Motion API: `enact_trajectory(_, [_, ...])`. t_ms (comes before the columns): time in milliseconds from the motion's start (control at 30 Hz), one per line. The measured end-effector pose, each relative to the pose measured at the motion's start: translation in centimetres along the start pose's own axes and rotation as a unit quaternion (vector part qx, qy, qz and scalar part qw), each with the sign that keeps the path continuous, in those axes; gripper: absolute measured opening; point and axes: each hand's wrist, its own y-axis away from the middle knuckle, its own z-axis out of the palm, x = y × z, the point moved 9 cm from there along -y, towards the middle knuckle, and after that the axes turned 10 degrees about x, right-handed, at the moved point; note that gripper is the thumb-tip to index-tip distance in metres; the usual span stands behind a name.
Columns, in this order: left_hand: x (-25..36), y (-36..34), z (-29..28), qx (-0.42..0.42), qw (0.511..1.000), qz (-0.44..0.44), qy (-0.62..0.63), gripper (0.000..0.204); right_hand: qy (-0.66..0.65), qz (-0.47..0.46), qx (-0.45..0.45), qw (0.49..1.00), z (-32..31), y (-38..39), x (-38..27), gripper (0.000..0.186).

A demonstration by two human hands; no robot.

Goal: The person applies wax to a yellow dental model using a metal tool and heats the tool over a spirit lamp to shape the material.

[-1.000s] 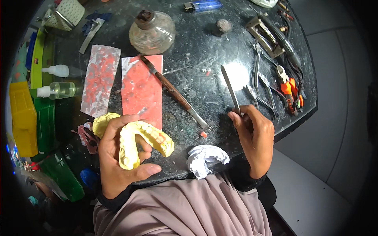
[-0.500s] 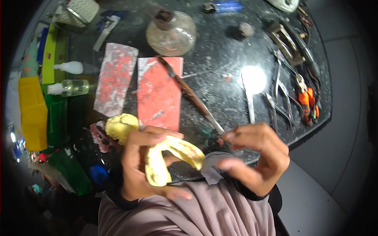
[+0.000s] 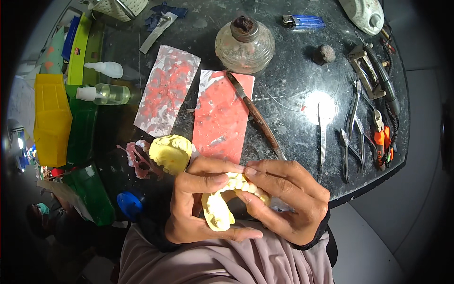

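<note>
A yellow U-shaped dental cast [image 3: 217,214] is held over my lap at the table's near edge. My left hand [image 3: 185,203] is closed round its left side, with fingers along the far front and the thumb below. My right hand [image 3: 295,201] grips the front and right arm of the cast between fingertips and thumb. The fingertips of both hands meet at the front teeth. A second yellow dental cast [image 3: 171,155] lies on the table just beyond my left hand, beside a scrap of pink wax [image 3: 137,158]. Some greyish translucent material [image 3: 280,205] is mostly hidden behind my right hand.
A wooden-handled wax knife [image 3: 260,120] lies across a pink wax sheet [image 3: 220,118], beside another smeared sheet [image 3: 168,90]. A glass spirit burner [image 3: 245,47] stands behind. Rightward are a metal tool [image 3: 322,137] and several pliers [image 3: 353,113]. Leftward are bottles [image 3: 112,94] and green-yellow bins [image 3: 52,120].
My right hand has moved left onto the cast and taken hold of it; before, it was apart from it with fingers spread. The whole view has shifted, so the table things appear further right.
</note>
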Motion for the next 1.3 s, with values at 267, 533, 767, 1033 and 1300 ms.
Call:
enact_trajectory(267, [0.1, 0.0, -0.4, 0.018, 0.999, 0.021, -0.03, 0.079, 0.001, 0.028, -0.02, 0.999, 0.4, 0.3, 0.4, 0.028])
enact_trajectory(533, [0.3, -0.1, -0.5, 0.026, 1.0, 0.009, 0.0, 0.078, 0.021, -0.004, 0.004, 1.0, 0.3, 0.5, 0.2, 0.027])
enact_trajectory(767, [0.4, -0.1, -0.5, 0.014, 0.999, 0.018, -0.024, 0.074, -0.009, 0.001, -0.054, 0.999, 0.7, 0.4, -0.3, 0.029])
enact_trajectory(1033, [0.4, -0.1, -0.4, 0.016, 1.0, 0.007, -0.002, 0.069, -0.021, -0.008, -0.063, 0.998, 0.7, 0.4, -0.4, 0.029])
enact_trajectory(1300, [0.2, 0.1, -0.9, 0.034, 0.998, 0.031, -0.041, 0.069, 0.056, -0.008, 0.011, 0.998, 0.4, 0.4, 0.0, 0.024])
